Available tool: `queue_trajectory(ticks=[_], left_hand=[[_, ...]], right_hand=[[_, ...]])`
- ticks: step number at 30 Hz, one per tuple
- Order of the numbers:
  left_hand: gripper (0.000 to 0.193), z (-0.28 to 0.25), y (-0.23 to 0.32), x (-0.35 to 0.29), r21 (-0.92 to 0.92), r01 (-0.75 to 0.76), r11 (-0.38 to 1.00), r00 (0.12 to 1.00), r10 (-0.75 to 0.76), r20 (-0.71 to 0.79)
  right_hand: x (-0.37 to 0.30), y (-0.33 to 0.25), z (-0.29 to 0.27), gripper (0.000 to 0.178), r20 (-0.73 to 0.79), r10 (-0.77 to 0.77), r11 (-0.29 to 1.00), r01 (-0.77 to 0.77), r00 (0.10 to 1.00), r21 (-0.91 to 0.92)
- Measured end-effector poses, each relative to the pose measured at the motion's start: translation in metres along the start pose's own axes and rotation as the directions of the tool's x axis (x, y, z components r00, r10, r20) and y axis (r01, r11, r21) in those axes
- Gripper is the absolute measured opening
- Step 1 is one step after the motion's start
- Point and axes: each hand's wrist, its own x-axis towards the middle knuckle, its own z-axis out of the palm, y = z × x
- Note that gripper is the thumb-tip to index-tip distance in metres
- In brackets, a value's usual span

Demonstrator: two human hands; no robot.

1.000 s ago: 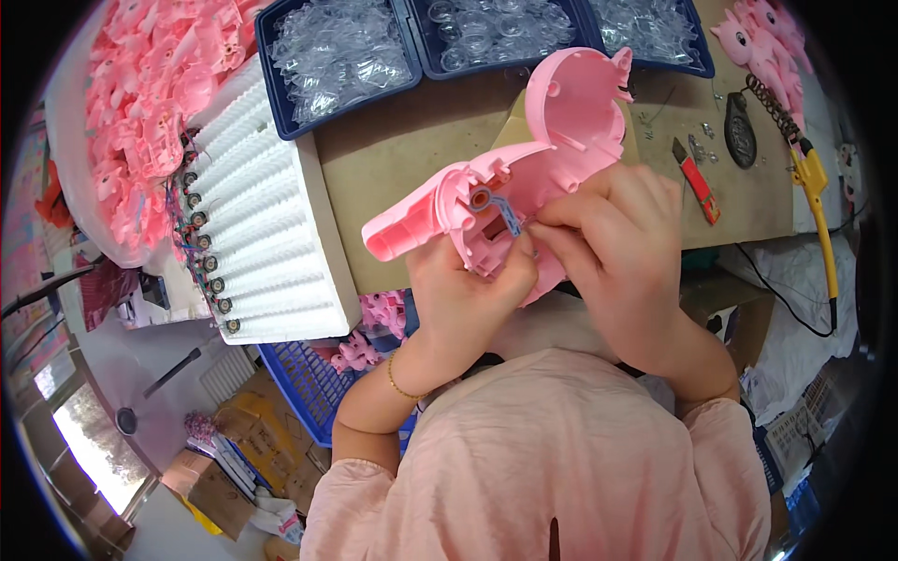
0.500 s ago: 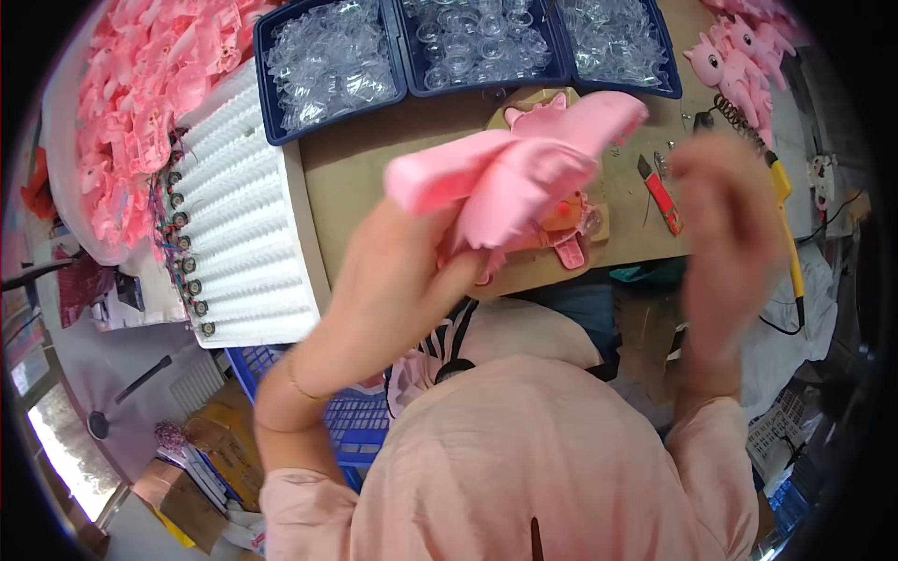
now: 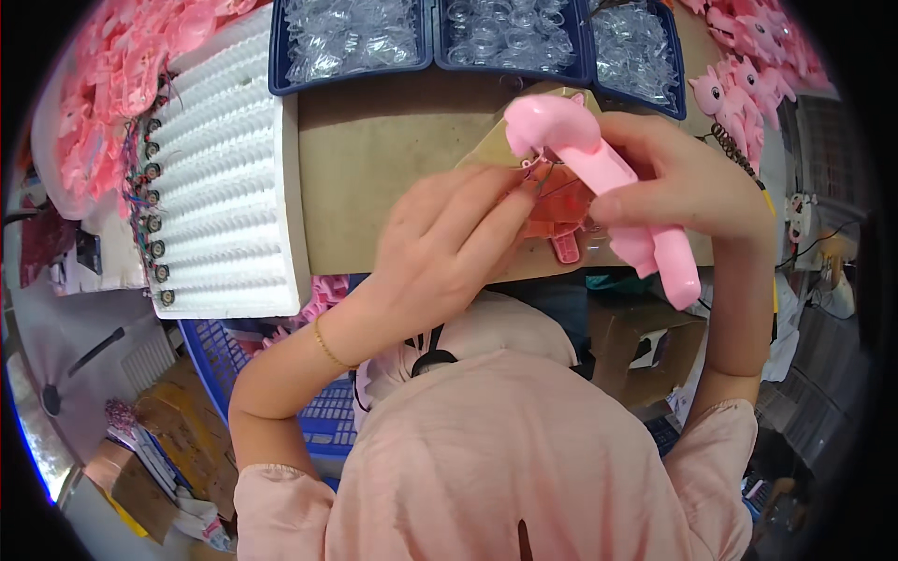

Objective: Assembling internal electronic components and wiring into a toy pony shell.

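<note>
So we're grasping the pink shell (image 3: pixel 608 173) in our right grip (image 3: pixel 687 178), prob sorting wires (image 3: pixel 550 178) beside our left grip (image 3: pixel 458 224) (can't tell if pinching), needing careful tucking.

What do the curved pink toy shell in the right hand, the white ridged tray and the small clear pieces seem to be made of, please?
The curved pink toy shell looks like hard moulded plastic, given its smooth, glossy highlights. The white ridged tray is matte, perhaps plastic foam, judging by its thick wall. The small clear pieces seem rigid plastic: see-through, with glints.
</note>
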Motion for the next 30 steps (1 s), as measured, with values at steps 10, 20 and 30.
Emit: queue_trajectory(ticks=[10,20,30], left_hand=[[0.036,0.003,0.004,-0.014,0.071,-0.064,0.995,0.965,0.043,0.259],[0.041,-0.015,0.026,0.004,0.241,-0.353,0.904,0.781,0.143,0.608],[0.036,0.000,0.067,0.019,0.505,-0.736,0.450,0.583,0.044,0.811]], right_hand=[[0.006,0.023,0.006,0.056,-0.026,-0.065,0.993,0.067,0.998,0.094],[0.018,0.025,-0.004,0.046,-0.065,-0.070,0.994,0.064,0.995,-0.087],[-0.001,0.023,0.020,0.051,-0.189,0.052,0.973,-0.007,0.981,0.231]])
